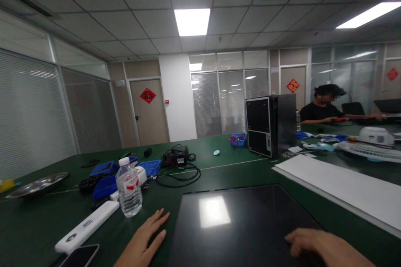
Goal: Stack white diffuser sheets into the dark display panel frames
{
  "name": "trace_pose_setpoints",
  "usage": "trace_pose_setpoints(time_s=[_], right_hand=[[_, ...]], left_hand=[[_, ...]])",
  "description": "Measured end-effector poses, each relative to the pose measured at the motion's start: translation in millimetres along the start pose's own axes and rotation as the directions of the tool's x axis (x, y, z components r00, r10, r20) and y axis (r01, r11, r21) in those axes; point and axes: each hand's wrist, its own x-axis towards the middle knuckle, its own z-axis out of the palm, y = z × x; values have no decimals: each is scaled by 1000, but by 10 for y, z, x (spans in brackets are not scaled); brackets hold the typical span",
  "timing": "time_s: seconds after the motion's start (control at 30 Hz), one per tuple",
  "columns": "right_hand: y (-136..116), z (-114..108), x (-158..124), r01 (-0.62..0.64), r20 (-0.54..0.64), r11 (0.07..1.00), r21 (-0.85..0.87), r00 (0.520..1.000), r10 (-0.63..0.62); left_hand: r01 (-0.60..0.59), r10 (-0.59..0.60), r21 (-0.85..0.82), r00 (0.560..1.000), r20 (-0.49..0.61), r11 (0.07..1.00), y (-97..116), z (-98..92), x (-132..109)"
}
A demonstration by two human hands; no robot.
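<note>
A flat black screen panel (250, 225) lies face up on the green table, a ceiling light mirrored in it. My left hand (145, 238) is beside its left edge, fingers stretched out and apart, holding nothing. Over the panel's right side is my right hand (319, 244), slightly blurred, its fingers loosely bent; nothing shows in them. Whether its fingertips touch the panel I cannot tell. A clear water bottle (129, 192) with a white cap stands upright just beyond my left hand. Left of that hand lie a white elongated device (87, 225) and a phone (80, 256).
A black computer tower (283, 125) stands at the back right, beside a blue basket (238, 139). White boards (341, 187) lie at the right. Cables and a black adapter (178, 156), blue bins (105, 185) and a metal tray (40, 185) are at the left. A person (322, 108) sits far right.
</note>
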Motion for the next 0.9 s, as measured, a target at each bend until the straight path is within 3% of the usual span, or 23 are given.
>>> trace_pose_setpoints(time_s=[0.1, 0.17, 0.23, 0.3, 0.37, 0.4, 0.47, 0.63, 0.77, 0.9], right_hand=[[311, -266, 432, -286, -107, 955, -76, 955, 278], [739, -314, 583, -362, -267, 904, -229, 916, 300], [1221, -254, 582, -482, -408, 809, -337, 849, 335], [1621, -141, 486, -631, -431, 713, -306, 759, 487], [1849, -39, 383, -632, -400, 725, -274, 761, 511], [1893, -7, 348, -603, -377, 751, -269, 784, 494], [1868, 11, 323, -534, -351, 801, -272, 830, 434], [1474, -64, 409, -475, -309, 834, -281, 868, 390], [979, -66, 539, -346, -285, 877, -334, 924, 256], [318, 2, 689, -178, -147, 951, -254, 979, 144]], left_hand=[[-85, 82, 35, 994, 75, 996, 61, -37, -48], [-113, 108, 44, 989, 101, 993, 85, -65, -62], [-107, 101, 55, 990, 100, 993, 90, -93, -67], [-95, 88, 70, 992, 95, 993, 73, -111, -66], [-76, 68, 90, 994, 91, 993, 30, -111, -60], [-62, 53, 103, 995, 86, 993, 0, -102, -55], [-29, 21, 128, 998, 63, 991, -70, -70, -47], [10, -11, 100, 1000, 8, 995, -207, 8, -39], [7, -8, 109, 1000, 11, 994, -231, 5, -40], [8, -7, 92, 1000, -10, 996, -279, -5, -46]])
